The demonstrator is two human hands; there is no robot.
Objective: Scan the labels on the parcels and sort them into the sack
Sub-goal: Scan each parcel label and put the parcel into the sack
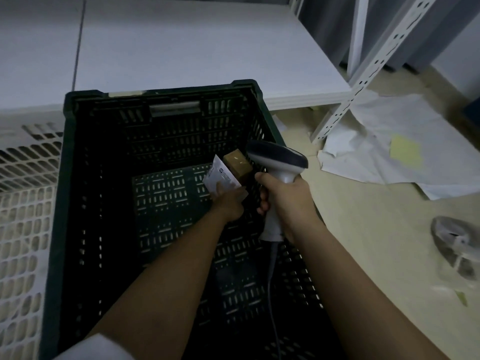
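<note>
Parcels are held inside the dark green slotted plastic crate: a small brown cardboard box and a white packet with a printed label, both gripped by the left hand just above its curled fingers. The label's writing is too small to be read. A grey-and-white handheld barcode scanner is gripped by the right hand, its head just beside the box.

Parcel label print too small.
</note>
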